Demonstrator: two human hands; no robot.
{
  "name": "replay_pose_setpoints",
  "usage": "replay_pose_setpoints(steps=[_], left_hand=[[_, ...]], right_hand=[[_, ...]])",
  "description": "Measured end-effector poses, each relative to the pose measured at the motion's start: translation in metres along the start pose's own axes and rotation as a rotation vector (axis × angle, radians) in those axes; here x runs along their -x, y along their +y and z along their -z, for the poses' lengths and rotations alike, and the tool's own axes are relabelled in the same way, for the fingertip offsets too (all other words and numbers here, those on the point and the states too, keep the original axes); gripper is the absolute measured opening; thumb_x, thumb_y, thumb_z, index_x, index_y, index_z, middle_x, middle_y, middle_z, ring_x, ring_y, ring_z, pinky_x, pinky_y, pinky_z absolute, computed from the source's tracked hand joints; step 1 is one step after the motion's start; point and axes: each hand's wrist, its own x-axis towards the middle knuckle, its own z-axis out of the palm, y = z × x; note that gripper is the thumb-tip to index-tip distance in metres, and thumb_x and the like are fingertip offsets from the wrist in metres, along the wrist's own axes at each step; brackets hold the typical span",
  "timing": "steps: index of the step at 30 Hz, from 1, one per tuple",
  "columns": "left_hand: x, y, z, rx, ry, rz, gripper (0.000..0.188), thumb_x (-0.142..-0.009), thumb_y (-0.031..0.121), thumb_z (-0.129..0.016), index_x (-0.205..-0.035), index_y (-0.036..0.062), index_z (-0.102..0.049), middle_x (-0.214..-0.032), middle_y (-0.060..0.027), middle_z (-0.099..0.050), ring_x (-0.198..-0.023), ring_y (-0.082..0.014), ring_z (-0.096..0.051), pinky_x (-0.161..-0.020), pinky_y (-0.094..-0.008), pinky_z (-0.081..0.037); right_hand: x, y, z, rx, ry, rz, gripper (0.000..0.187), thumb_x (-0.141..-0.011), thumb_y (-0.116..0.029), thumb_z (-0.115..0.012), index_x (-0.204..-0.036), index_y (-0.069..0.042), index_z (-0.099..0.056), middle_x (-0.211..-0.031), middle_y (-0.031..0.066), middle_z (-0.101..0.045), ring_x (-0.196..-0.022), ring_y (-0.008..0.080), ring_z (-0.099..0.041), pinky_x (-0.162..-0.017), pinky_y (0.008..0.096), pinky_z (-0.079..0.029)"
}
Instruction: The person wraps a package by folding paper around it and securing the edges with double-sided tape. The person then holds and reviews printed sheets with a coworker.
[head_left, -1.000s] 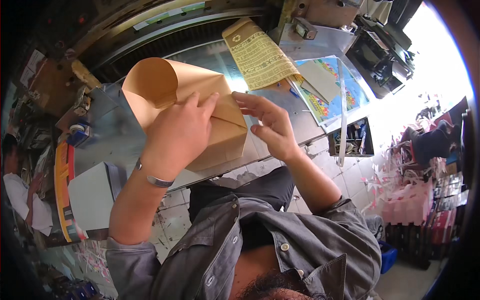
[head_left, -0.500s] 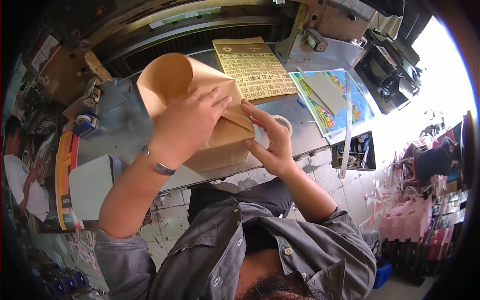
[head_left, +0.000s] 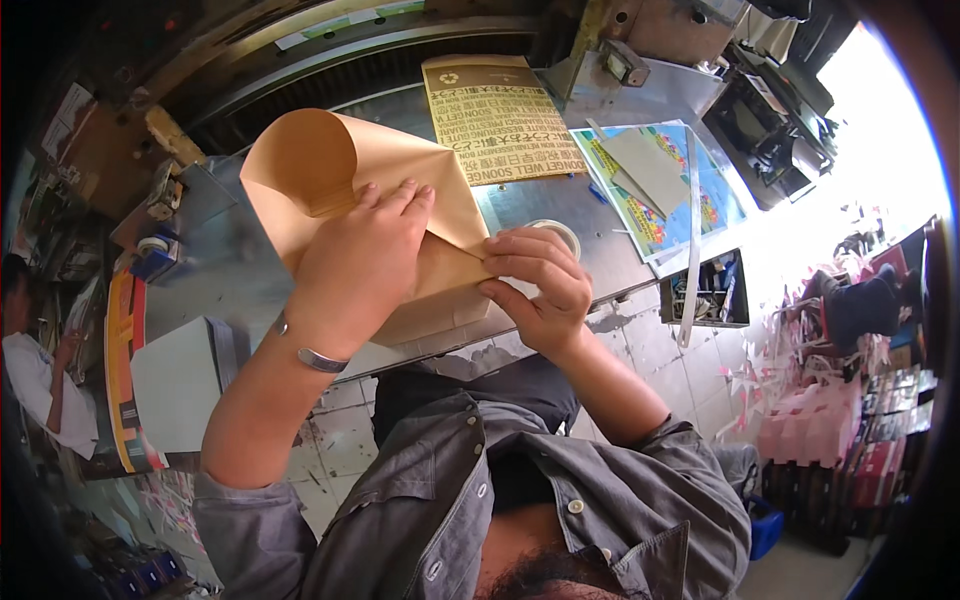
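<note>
A light brown kraft paper bag (head_left: 410, 155) lies near the front edge of the metal table, its far-left end curling up into a wide round opening. My left hand (head_left: 360, 255) rests flat across the bag's upper face, fingers stretched out and pressing the paper. At the bag's right folded corner, my right hand (head_left: 545, 285) pinches the paper between thumb and fingers. Folded flaps slope down between the two hands, partly covered by the left one. A roll of tape (head_left: 556, 236) lies just beyond my right hand.
Behind the bag, printed brown paper bags (head_left: 505, 120) lie flat on the metal table (head_left: 210, 265). Colourful sheets (head_left: 655, 215) and a metal ruler (head_left: 693, 230) are at right. A tape dispenser (head_left: 155, 255) and grey board stack (head_left: 180, 385) are at left. Another person (head_left: 45, 385) stands far left.
The bag has shifted slightly left, with both hands moving along with it. My right fingers have closed in on the folded corner; more of the tape roll shows.
</note>
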Motion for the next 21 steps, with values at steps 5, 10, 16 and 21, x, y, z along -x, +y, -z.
replay_pose_setpoints(steps=[5,10,16,21], left_hand=[[0.002,-0.005,0.001,0.018,0.006,-0.001,0.052,-0.094,0.005,-0.058,-0.145,0.0057,-0.062,-0.147,-0.0144,-0.065,-0.132,-0.04,-0.064,-0.103,-0.0451,-0.057],[0.01,-0.014,0.001,0.065,0.116,-0.063,0.041,-0.101,0.014,-0.059,-0.138,-0.0026,-0.067,-0.141,-0.0203,-0.068,-0.131,-0.043,-0.064,-0.105,-0.0458,-0.056],[0.005,-0.007,-0.01,0.174,0.193,0.057,0.04,-0.103,0.029,-0.065,-0.122,-0.0052,-0.073,-0.124,-0.0214,-0.075,-0.115,-0.0373,-0.072,-0.094,-0.044,-0.06],[0.003,-0.008,-0.014,0.127,0.247,0.034,0.041,-0.1,0.03,-0.067,-0.119,-0.0061,-0.073,-0.118,-0.0205,-0.076,-0.103,-0.0351,-0.075,-0.082,-0.043,-0.062]], right_hand=[[-0.006,0.001,0.003,-0.002,-0.053,0.079,0.03,-0.069,-0.004,-0.092,-0.096,-0.003,-0.078,-0.103,0.0106,-0.078,-0.098,0.0295,-0.075,-0.083,0.0393,-0.062],[-0.013,-0.001,0.009,-0.024,-0.135,0.106,0.022,-0.078,-0.007,-0.086,-0.098,-0.002,-0.077,-0.102,0.0117,-0.077,-0.097,0.0297,-0.074,-0.083,0.0388,-0.06],[-0.038,0.012,0.002,-0.13,-0.13,-0.435,0.023,-0.098,-0.017,-0.068,-0.086,0.003,-0.063,-0.076,0.0111,-0.063,-0.074,0.0268,-0.066,-0.068,0.0371,-0.049],[-0.073,0.048,-0.024,0.117,-0.365,-0.631,0.034,-0.101,-0.028,-0.065,-0.084,0.002,-0.066,-0.073,0.0204,-0.064,-0.07,0.0393,-0.064,-0.067,0.0489,-0.049]])
